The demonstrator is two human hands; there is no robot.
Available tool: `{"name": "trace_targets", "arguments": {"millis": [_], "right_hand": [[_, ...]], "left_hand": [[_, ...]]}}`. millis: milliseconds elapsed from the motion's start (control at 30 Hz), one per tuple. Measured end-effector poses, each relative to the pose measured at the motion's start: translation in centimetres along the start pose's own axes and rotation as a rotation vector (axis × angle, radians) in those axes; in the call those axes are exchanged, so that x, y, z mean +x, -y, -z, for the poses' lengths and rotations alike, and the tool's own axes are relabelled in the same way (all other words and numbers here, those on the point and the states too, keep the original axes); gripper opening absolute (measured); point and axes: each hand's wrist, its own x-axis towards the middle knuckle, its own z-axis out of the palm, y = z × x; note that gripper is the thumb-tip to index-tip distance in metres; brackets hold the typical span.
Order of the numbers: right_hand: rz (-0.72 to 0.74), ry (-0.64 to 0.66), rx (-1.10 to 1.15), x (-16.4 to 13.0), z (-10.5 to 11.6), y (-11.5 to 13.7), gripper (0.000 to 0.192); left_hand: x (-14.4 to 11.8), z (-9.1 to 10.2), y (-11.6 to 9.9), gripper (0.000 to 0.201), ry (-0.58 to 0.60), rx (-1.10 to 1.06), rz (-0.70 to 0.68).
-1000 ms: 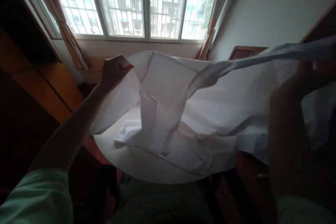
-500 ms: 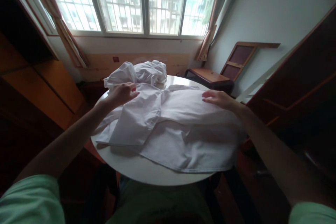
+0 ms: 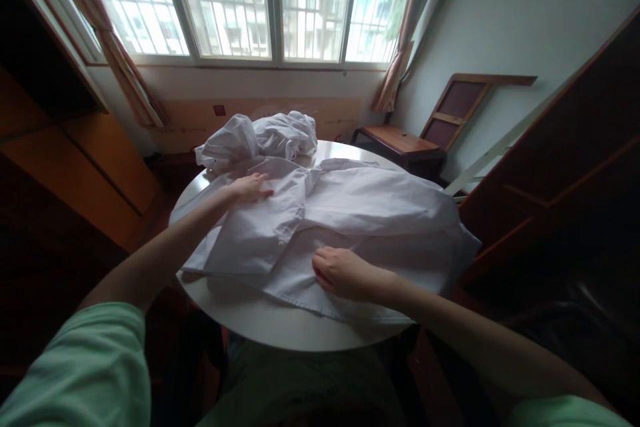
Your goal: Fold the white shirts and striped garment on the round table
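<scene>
A white garment (image 3: 370, 200), part of it folded over, lies spread across a round white table (image 3: 240, 310). My left hand (image 3: 253, 188) rests on the folded left part of the cloth with its fingers stretched out. Nearer to me, my right hand (image 3: 345, 272) is closed at the front part of the garment, its curled fingertips pinching the fabric. Small wrinkles run through the cloth around both hands. On the right, the garment reaches past the table's edge.
Crumpled white cloth (image 3: 285, 133) is heaped at the table's far left. Behind it stand a low wooden bench (image 3: 400, 140) and a window (image 3: 270, 7) with curtains. A wooden cabinet (image 3: 95, 160) is on the left, a dark wooden panel (image 3: 560, 167) on the right.
My right hand has come from the garment's far right side towards me and to the left, and closed on the cloth. My left hand has shifted slightly right and down onto the fabric.
</scene>
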Motion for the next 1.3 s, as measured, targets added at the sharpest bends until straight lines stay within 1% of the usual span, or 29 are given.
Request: {"name": "trace_targets", "arguments": {"millis": [100, 167, 200, 267, 333, 367, 400, 433, 467, 500, 533, 567, 600, 633, 667, 700, 800, 833, 933, 967, 1033, 1067, 1100, 1133, 1200, 1233, 1267, 1300], "right_hand": [[0.05, 0.057, 0.032, 0.4, 0.0, 0.3, 0.016], [0.093, 0.111, 0.125, 0.0, 0.2, 1.1, 0.012], [0.132, 0.16, 0.191, -0.3, 0.3, 1.8, 0.009], [0.276, 0.32, 0.368, -1.0, 0.5, 3.5, 0.004], [0.465, 0.533, 0.59, -1.7, 0.7, 5.1, 0.004], [0.534, 0.631, 0.695, -1.9, 0.8, 5.6, 0.005], [0.567, 0.703, 0.783, -2.1, 1.0, 5.8, 0.005], [0.559, 0.728, 0.846, -2.2, 1.3, 5.7, 0.004], [0.51, 0.692, 0.875, -2.3, 1.7, 5.2, 0.006], [0.428, 0.597, 0.872, -2.2, 2.0, 4.2, 0.01], [0.317, 0.431, 0.831, -2.2, 2.3, 2.9, 0.014], [0.179, 0.207, 0.737, -2.1, 2.5, 1.3, 0.017], [0.028, -0.015, 0.607, -2.0, 2.6, -0.5, 0.017], [-0.107, -0.185, 0.447, -1.9, 2.5, -2.5, 0.017], [-0.239, -0.3, 0.303, -1.9, 2.4, -4.5, 0.021], [-0.347, -0.367, 0.202, -2.0, 2.1, -6.5, 0.025], [-0.604, -0.438, 0.044, -2.9, 1.3, -11.7, 0.033], [-0.648, -0.446, 0.004, -3.3, 1.2, -13.1, 0.034], [-0.779, -0.517, -0.085, -5.1, 1.5, -16.6, 0.033], [-0.832, -0.55, -0.102, -5.8, 1.8, -17.7, 0.033], [-0.964, -0.587, -0.084, -7.2, 2.3, -19.7, 0.036], [-1.027, -0.56, -0.016, -7.7, 2.4, -20.6, 0.039], [-1.078, -0.506, 0.091, -8.1, 2.4, -21.3, 0.04], [-1.098, -0.441, 0.208, -8.3, 2.4, -22.0, 0.04], [-1.064, -0.351, 0.383, -8.2, 2.1, -22.7, 0.038], [-1.029, -0.339, 0.425, -7.9, 1.9, -22.8, 0.038], [-1.001, -0.348, 0.429, -7.4, 1.7, -22.7, 0.04], [-0.996, -0.361, 0.4, -6.8, 1.6, -22.6, 0.044]], "left_hand": [[1.8, -1.2, 0.1, 0.069, 0.097, 0.088, 0.004], [2.4, -1.9, 0.0, 0.069, 0.115, 0.104, 0.02], [2.7, -2.1, 0.0, 0.07, 0.117, 0.102, 0.025], [3.1, -2.5, 0.1, 0.07, 0.115, 0.09, 0.036], [3.4, -2.7, 0.3, 0.071, 0.119, 0.084, 0.05], [3.4, -2.7, 0.4, 0.071, 0.125, 0.084, 0.059], [3.4, -2.8, 0.4, 0.071, 0.13, 0.084, 0.067], [3.3, -2.9, 0.5, 0.07, 0.13, 0.083, 0.074], [3.1, -3.1, 0.5, 0.07, 0.12, 0.085, 0.08], [2.8, -3.3, 0.5, 0.069, 0.091, 0.091, 0.085], [2.5, -3.5, 0.4, 0.067, 0.041, 0.105, 0.092], [2.1, -3.7, 0.4, 0.065, -0.024, 0.128, 0.104], [1.8, -3.9, 0.3, 0.062, -0.093, 0.155, 0.119], [1.4, -4.1, 0.3, 0.057, -0.153, 0.177, 0.131], [1.1, -4.2, 0.2, 0.051, -0.193, 0.187, 0.14], [0.7, -4.3, 0.3, 0.046, -0.208, 0.187, 0.143], [-0.3, -4.4, 0.9, 0.037, -0.165, 0.167, 0.13], [-0.8, -4.3, 1.4, 0.036, -0.146, 0.173, 0.125], [-2.4, -3.7, 3.9, 0.033, -0.09, 0.217, 0.122], [-3.0, -3.4, 5.0, 0.032, -0.072, 0.23, 0.143], [-4.0, -2.6, 6.9, 0.03, -0.042, 0.256, 0.209], [-4.3, -2.2, 7.6, 0.029, -0.054, 0.265, 0.24], [-4.5, -1.8, 8.0, 0.029, -0.085, 0.27, 0.27], [-4.5, -1.4, 8.0, 0.029, -0.137, 0.269, 0.295], [-4.2, -0.6, 7.1, 0.03, -0.262, 0.228, 0.311], [-3.8, -0.4, 6.2, 0.031, -0.309, 0.186, 0.305], [-3.4, -0.2, 5.1, 0.033, -0.333, 0.13, 0.281], [-2.9, -0.1, 3.9, 0.037, -0.329, 0.067, 0.249]]}}
